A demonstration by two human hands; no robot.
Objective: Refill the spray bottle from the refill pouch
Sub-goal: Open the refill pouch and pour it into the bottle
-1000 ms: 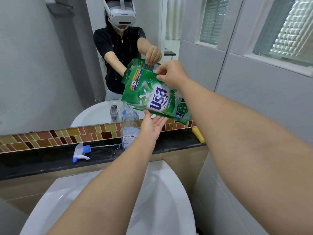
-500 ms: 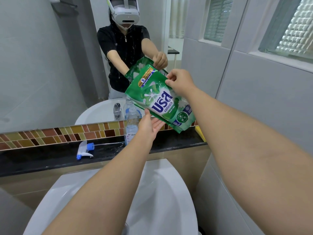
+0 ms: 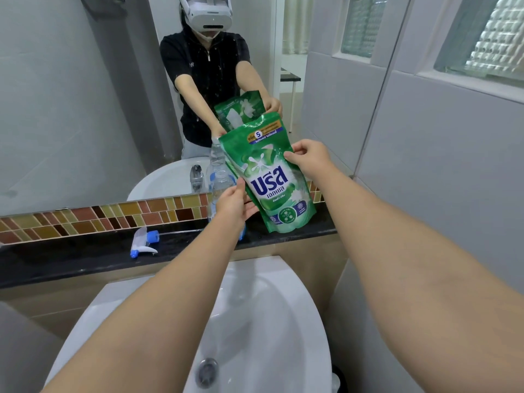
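Observation:
A green refill pouch (image 3: 269,177) is held almost upright above the black ledge (image 3: 85,256), its printed front facing me. My left hand (image 3: 231,205) holds its lower left edge, thumb on the front and fingers behind. My right hand (image 3: 310,158) pinches its right edge about halfway up. The clear spray bottle (image 3: 219,177) stands uncapped on the ledge just behind the pouch's left side, partly hidden by my left hand. Its white and blue spray head (image 3: 143,241) lies on the ledge to the left.
A white sink (image 3: 269,321) sits below the ledge under my arms. A mirror (image 3: 71,109) rises behind a strip of brown mosaic tile (image 3: 113,217). A grey tiled wall (image 3: 439,165) closes in on the right.
The pouch has swung from tilted sideways to nearly upright and come lower. My left hand went from an open palm beneath it to holding its lower left edge.

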